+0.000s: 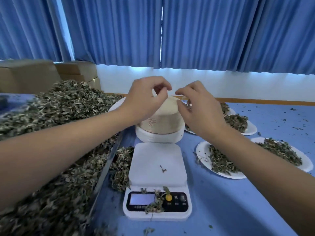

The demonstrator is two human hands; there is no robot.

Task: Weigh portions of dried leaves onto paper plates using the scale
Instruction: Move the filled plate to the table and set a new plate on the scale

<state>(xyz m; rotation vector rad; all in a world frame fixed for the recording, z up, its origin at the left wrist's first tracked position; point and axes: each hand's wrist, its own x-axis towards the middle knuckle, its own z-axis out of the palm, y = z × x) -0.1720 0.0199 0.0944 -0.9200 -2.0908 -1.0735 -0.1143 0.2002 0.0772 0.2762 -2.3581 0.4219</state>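
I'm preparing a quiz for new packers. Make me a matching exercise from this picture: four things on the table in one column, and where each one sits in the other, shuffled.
Things
1. scale
2. stack of paper plates
3. heap of dried leaves
4. filled plates

Places
A. to the right of the scale
B. to the left of the scale
C. in the middle, nearest the person
D. just behind the scale

Pairs: 1-C, 2-D, 3-B, 4-A
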